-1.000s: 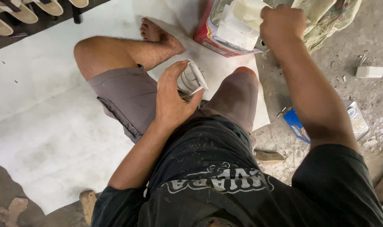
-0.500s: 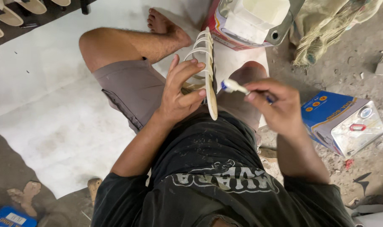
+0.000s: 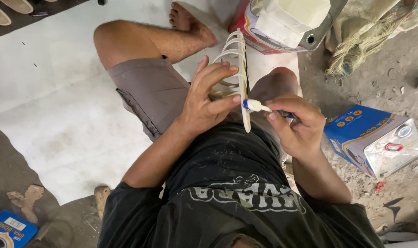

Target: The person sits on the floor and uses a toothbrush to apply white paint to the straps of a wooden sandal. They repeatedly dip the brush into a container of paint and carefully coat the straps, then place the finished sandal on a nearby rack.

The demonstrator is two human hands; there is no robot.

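The strapped sandal was cream-white, its sole edge pale tan. The brush had a white tip with a blue band. The shorts were grey-brown, the shirt black with grey lettering. The tin was blue with yellow marks, its top silver.

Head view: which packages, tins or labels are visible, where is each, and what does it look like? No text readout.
Blue tin: floor by the right hand, rectangular, lying tilted, blue printed sides, bare metal top with a red ring pull and round cap.
Red tin: top centre beyond the knee, open, red and white printed side, cream-smeared paper inside.
Blue label: bottom left corner, flat, blue with a white patch, partly cut off.
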